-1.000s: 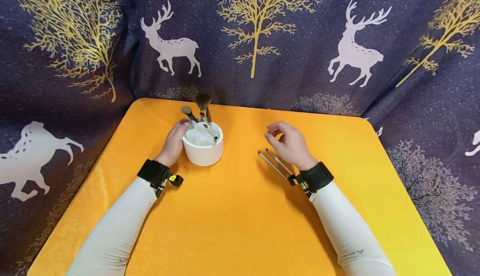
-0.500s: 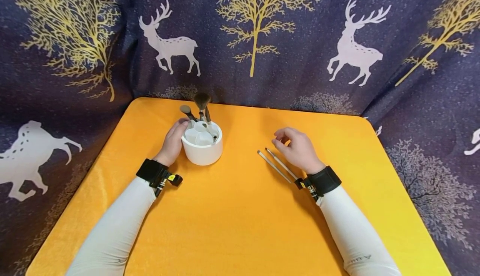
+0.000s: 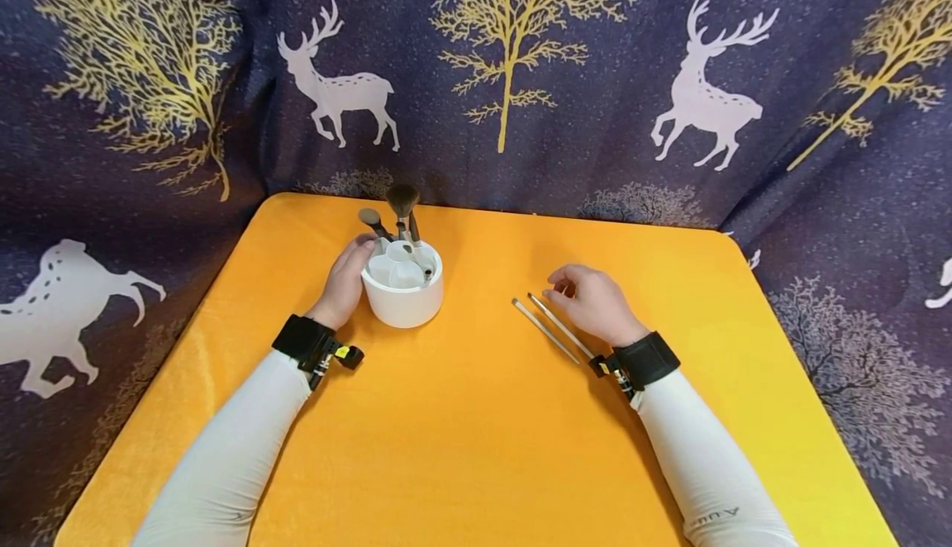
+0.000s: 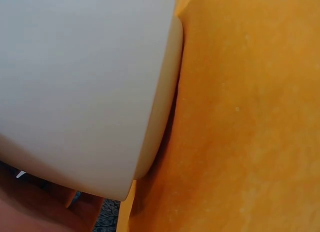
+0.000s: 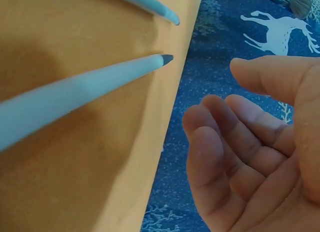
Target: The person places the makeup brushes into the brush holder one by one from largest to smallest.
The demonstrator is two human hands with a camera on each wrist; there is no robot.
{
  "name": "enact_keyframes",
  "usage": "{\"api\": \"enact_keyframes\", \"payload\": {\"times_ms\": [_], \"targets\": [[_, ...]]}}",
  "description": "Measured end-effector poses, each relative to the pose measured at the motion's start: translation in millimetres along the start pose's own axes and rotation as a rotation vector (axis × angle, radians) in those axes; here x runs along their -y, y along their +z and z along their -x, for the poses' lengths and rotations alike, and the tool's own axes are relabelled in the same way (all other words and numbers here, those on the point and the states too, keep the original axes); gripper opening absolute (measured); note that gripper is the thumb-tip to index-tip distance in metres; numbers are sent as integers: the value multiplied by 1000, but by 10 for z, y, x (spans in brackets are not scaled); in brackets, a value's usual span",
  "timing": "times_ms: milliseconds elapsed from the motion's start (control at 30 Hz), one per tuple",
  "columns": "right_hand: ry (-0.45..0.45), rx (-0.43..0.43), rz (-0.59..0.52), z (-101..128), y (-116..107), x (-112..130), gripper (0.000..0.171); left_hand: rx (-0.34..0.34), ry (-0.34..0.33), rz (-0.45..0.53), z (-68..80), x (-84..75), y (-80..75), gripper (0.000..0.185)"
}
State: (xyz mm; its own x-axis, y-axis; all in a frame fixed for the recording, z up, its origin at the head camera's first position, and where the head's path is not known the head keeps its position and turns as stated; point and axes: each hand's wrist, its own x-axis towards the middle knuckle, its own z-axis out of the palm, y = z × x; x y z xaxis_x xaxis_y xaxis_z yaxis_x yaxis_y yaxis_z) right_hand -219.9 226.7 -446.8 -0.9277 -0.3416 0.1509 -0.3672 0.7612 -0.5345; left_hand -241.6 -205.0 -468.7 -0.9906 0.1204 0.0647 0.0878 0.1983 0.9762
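A white round makeup brush holder with several compartments stands on the orange table, left of centre. Makeup brushes stand in it, among them a large dark fluffy one and an angled round-headed one. My left hand grips the holder's left side, fingertips at the rim; the left wrist view has its white wall filling much of the frame. My right hand, fingers loosely curled and holding nothing, hovers beside two thin pale-handled brushes, one nearer and one farther left, lying side by side.
The orange cloth-covered table has its far edge against a dark blue curtain printed with white deer and golden trees. A strapped-on camera sits at the left wrist, another at the right.
My right hand has drawn back rightward and toward me, uncovering more of the two brushes on the table. The left hand and the holder have stayed in place.
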Motion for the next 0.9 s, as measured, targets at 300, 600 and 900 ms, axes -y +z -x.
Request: {"api": "enact_keyframes", "payload": {"times_ms": [300, 600, 900], "targets": [[9, 74, 56, -7, 19, -63, 27, -2, -4, -1, -9, 1, 12, 61], [12, 126, 91, -4, 58, -65, 20, -2, -22, 18, 0, -8, 10, 62], [13, 149, 94, 0, 72, -86, 16, -3, -10, 19, 0, 4, 14, 60]]}}
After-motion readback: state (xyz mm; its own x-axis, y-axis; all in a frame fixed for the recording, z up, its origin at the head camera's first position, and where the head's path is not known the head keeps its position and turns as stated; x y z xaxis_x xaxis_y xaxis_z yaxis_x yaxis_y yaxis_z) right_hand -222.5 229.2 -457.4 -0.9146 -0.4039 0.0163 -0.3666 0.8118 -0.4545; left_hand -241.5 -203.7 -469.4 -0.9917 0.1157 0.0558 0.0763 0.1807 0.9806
